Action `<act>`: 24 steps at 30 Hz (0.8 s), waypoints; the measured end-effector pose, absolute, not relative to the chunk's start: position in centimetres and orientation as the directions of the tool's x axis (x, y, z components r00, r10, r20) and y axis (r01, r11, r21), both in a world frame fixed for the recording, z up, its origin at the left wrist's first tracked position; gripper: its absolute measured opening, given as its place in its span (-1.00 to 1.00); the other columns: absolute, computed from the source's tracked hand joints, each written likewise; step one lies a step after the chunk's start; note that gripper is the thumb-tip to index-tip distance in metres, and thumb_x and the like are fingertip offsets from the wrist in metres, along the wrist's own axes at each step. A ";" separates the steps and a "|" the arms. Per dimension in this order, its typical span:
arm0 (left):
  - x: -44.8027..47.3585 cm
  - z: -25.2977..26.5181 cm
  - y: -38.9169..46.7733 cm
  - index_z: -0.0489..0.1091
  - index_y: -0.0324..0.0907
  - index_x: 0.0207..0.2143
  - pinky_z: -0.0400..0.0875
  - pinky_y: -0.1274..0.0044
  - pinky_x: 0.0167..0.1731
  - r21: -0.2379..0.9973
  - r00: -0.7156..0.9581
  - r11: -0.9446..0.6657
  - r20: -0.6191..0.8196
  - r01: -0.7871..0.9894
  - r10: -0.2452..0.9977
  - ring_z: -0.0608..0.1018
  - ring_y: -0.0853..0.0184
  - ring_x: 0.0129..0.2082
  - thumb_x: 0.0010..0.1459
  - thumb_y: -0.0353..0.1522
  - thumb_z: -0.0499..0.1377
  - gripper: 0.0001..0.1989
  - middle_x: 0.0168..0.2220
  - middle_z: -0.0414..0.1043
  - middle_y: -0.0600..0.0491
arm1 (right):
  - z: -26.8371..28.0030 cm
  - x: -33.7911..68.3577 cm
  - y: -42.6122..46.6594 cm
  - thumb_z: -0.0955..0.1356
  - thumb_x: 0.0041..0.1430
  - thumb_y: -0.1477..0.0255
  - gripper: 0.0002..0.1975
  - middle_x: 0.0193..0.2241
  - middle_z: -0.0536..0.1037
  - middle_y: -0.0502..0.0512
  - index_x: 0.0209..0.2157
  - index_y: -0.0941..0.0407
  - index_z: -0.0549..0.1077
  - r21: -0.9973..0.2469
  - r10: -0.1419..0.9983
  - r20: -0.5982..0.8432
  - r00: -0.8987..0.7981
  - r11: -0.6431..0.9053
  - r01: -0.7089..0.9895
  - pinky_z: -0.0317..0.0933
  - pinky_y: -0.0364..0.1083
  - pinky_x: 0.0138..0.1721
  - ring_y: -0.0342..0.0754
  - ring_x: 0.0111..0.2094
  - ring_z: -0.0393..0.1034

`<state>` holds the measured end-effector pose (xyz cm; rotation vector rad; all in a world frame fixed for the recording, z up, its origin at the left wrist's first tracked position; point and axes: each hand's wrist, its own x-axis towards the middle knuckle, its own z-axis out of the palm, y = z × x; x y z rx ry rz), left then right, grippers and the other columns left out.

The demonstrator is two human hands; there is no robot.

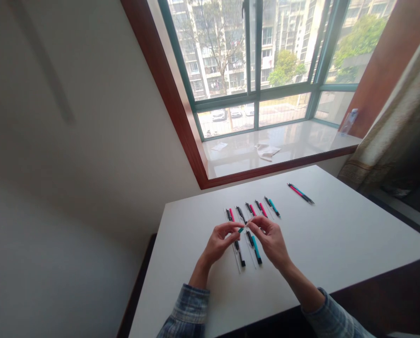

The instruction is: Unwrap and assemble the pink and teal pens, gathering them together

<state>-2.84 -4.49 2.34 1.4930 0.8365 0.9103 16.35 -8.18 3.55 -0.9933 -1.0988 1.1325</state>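
Over the white table, my left hand [220, 240] pinches a short teal pen barrel [241, 230] between thumb and fingers. My right hand [269, 237] meets it at the barrel's upper end, thumb and finger closed on something small and pale that I cannot make out. Below the hands lie a teal pen barrel [256, 249] with black parts and a thin refill, and a black set of pen parts [241, 258] beside it. Beyond my fingers runs a row of pen parts, among them a pink barrel [262, 210] and a teal barrel [275, 207] at its right end.
Two whole-looking pens [300, 193], one pink and one teal with black, lie together farther right on the white table [337, 225]. Behind it, a window sill holds a crumpled white cloth [267, 151] and a clear bottle [349, 122]. A curtain [393, 108] hangs at right.
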 end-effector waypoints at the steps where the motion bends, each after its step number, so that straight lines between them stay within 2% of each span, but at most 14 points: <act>1: -2.8 2.3 -4.5 0.60 -0.18 -0.07 0.35 0.54 -0.31 0.994 0.442 -0.106 0.090 0.011 0.893 0.44 0.36 -0.38 0.20 -0.25 0.33 -0.71 -0.42 0.46 0.04 | 3.7 16.5 -8.0 0.43 0.23 0.20 -0.75 -0.32 0.60 0.09 -0.33 0.12 0.53 -0.968 0.984 0.149 0.099 0.166 -0.190 0.33 -0.09 -0.22 -0.03 -0.28 0.45; 6: -2.8 2.5 -4.4 0.60 -0.20 -0.09 0.33 0.55 -0.34 0.995 0.393 -0.104 0.098 -0.005 0.914 0.43 0.37 -0.40 0.17 -0.24 0.34 -0.70 -0.44 0.42 0.06 | 4.1 18.7 -7.3 0.41 0.24 0.16 -0.72 -0.32 0.61 0.11 -0.26 0.11 0.48 -0.963 0.966 0.146 0.216 0.189 -0.194 0.37 -0.05 -0.17 -0.01 -0.28 0.48; 8: -2.8 2.6 -4.3 0.60 -0.21 -0.09 0.34 0.54 -0.33 0.995 0.370 -0.102 0.098 -0.007 0.924 0.44 0.36 -0.39 0.16 -0.24 0.35 -0.69 -0.43 0.42 0.05 | 3.9 19.7 -7.5 0.41 0.22 0.15 -0.69 -0.33 0.61 0.12 -0.20 0.12 0.49 -0.978 0.952 0.165 0.256 0.192 -0.081 0.39 -0.03 -0.19 0.01 -0.29 0.50; 10: -2.8 2.7 -4.3 0.59 -0.22 -0.10 0.34 0.54 -0.32 0.995 0.362 -0.098 0.095 -0.009 0.927 0.45 0.35 -0.38 0.16 -0.24 0.35 -0.69 -0.43 0.42 0.05 | 3.5 20.4 -8.2 0.40 0.23 0.16 -0.68 -0.34 0.61 0.13 -0.15 0.12 0.50 -0.976 0.941 0.209 0.266 0.185 0.110 0.40 -0.03 -0.21 0.02 -0.32 0.51; 13: -2.8 2.7 -4.3 0.59 -0.22 -0.08 0.34 0.54 -0.33 0.996 0.365 -0.094 0.087 0.002 0.927 0.45 0.34 -0.38 0.16 -0.23 0.34 -0.68 -0.43 0.42 0.05 | 2.6 20.6 -9.6 0.37 0.26 0.22 -0.74 -0.44 0.58 0.05 -0.12 0.08 0.50 -0.895 0.943 0.288 0.169 0.202 0.398 0.39 -0.04 -0.25 -0.01 -0.42 0.48; 15: -2.7 2.6 -4.3 0.59 -0.22 -0.07 0.34 0.53 -0.34 0.996 0.369 -0.094 0.082 0.014 0.926 0.45 0.34 -0.39 0.16 -0.22 0.34 -0.66 -0.44 0.42 0.05 | 1.8 20.3 -10.4 0.35 0.28 0.27 -0.81 -0.48 0.56 0.02 -0.16 0.06 0.50 -0.830 0.953 0.296 0.063 0.224 0.511 0.36 -0.06 -0.31 -0.03 -0.47 0.46; 18: -2.7 2.6 -4.3 0.59 -0.22 -0.07 0.33 0.54 -0.34 0.995 0.366 -0.095 0.082 0.016 0.927 0.45 0.35 -0.40 0.15 -0.22 0.34 -0.65 -0.45 0.43 0.05 | 0.7 19.7 -11.1 0.31 0.31 0.34 -0.86 -0.47 0.56 0.02 -0.22 0.06 0.50 -0.774 0.961 0.275 -0.023 0.235 0.588 0.32 -0.08 -0.36 -0.04 -0.48 0.47; 24: -2.6 2.6 -4.2 0.59 -0.21 -0.09 0.35 0.53 -0.31 0.996 0.345 -0.091 0.088 -0.007 0.934 0.45 0.37 -0.40 0.15 -0.22 0.35 -0.68 -0.42 0.43 0.06 | -0.9 19.2 -10.9 0.30 0.31 0.40 -0.86 -0.42 0.58 0.03 -0.20 0.06 0.51 -0.733 0.962 0.270 -0.036 0.230 0.640 0.30 -0.10 -0.35 -0.05 -0.48 0.48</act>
